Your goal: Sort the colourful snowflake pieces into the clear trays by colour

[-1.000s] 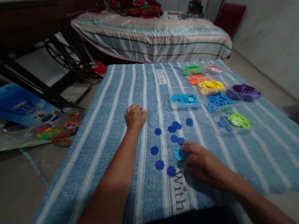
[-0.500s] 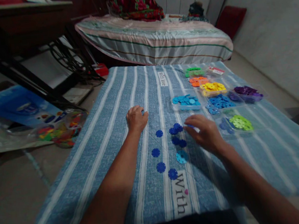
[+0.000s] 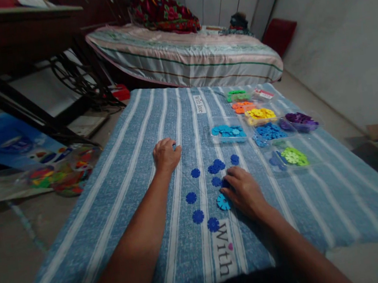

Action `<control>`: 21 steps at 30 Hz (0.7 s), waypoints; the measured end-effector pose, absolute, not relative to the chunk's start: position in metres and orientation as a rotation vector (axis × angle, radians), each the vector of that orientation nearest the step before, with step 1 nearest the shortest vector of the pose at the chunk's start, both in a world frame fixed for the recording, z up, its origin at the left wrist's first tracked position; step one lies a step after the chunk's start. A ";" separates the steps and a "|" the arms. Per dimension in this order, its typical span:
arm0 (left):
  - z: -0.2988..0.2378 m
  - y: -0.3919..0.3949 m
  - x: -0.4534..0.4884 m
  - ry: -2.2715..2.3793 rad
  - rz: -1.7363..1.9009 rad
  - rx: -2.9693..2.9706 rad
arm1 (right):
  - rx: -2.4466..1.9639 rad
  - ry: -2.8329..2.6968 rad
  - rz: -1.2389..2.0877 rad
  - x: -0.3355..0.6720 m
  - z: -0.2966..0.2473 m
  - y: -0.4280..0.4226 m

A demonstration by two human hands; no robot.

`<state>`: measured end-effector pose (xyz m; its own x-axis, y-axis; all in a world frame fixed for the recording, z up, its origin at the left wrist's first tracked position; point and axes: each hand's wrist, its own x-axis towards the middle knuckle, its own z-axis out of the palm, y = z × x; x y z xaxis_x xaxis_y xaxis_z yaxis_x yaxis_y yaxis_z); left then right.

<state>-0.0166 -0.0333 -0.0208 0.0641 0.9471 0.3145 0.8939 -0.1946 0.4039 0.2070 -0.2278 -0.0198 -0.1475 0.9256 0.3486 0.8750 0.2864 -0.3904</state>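
Observation:
My left hand (image 3: 166,155) rests on the striped cloth with its fingers curled; a small bit of a blue interlocking disc shows between thumb and forefinger, mostly hidden. My right hand (image 3: 244,190) bends over the loose pieces, thumb and fingertips closing on a dark blue interlocking disc (image 3: 225,182). Just below those fingertips lies a larger light blue disc (image 3: 223,202). Several dark blue notched discs are spread between the hands, among them one at the left (image 3: 191,198), a small overlapping cluster (image 3: 216,166) and a single disc (image 3: 234,159) beyond my right hand.
Clear plastic boxes hold sorted discs: light blue (image 3: 228,133), blue (image 3: 271,131), purple (image 3: 300,121), yellow (image 3: 261,116) and lime green (image 3: 294,156). Orange discs (image 3: 242,107) and green discs (image 3: 237,95) sit farther back. A bed (image 3: 183,61) stands beyond the cloth-covered table (image 3: 125,143).
My right hand has moved toward me and onto the discs near the light blue one. A dark blue disc now lies apart at the far right. My left hand stays curled in place.

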 end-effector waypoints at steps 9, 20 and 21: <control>-0.024 -0.029 -0.019 1.925 0.820 2.209 | -1.537 -1.950 0.184 0.208 -0.023 -0.227; -0.025 -0.027 -0.021 1.910 0.827 2.204 | -1.611 -1.654 -0.185 0.287 0.024 -0.228; -0.025 -0.027 -0.021 1.904 0.832 2.205 | -1.663 -1.629 -0.217 0.300 0.029 -0.227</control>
<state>-0.0208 -0.0266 -0.0251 0.0621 0.9426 0.3281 0.8811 -0.2062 0.4256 0.3005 -0.2267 0.0285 0.1629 0.7727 0.6135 0.9063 0.1286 -0.4026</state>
